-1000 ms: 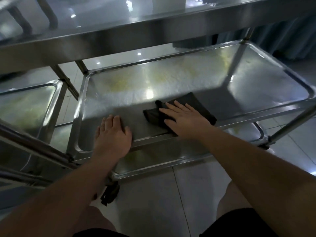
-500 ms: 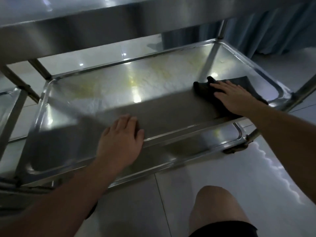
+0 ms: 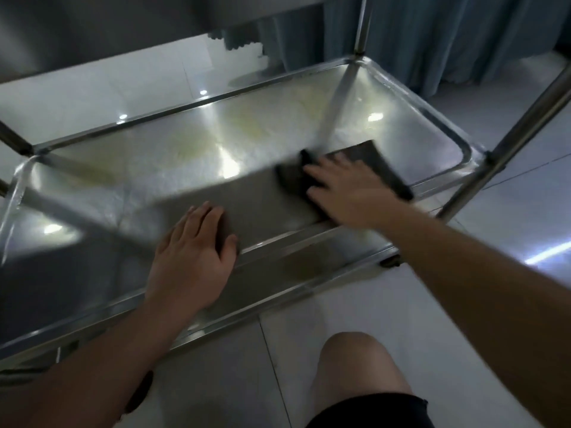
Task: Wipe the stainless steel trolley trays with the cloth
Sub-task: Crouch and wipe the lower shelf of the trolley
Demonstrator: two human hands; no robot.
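**Cloth under my right palm on the middle tray**

Nearest me, my bare knee [image 3: 355, 366] sits over the tiled floor [image 3: 216, 366], below and between my two forearms. Just ahead, my left hand [image 3: 191, 257] lies flat with fingers straight and close together, pressing on the near rim of the stainless steel tray [image 3: 123, 180]. To the right of it and a little farther out, my right hand [image 3: 346, 189] is spread flat, fingers apart, pressing down on the dark cloth [image 3: 380, 162], which lies on the tray's right half near its right rim. Beyond my fingertips the tray surface shows yellowish smears [image 3: 247, 128] and bright light reflections. Farther off, past the trolley's upright post [image 3: 360, 26], hangs a blue curtain [image 3: 448, 41].
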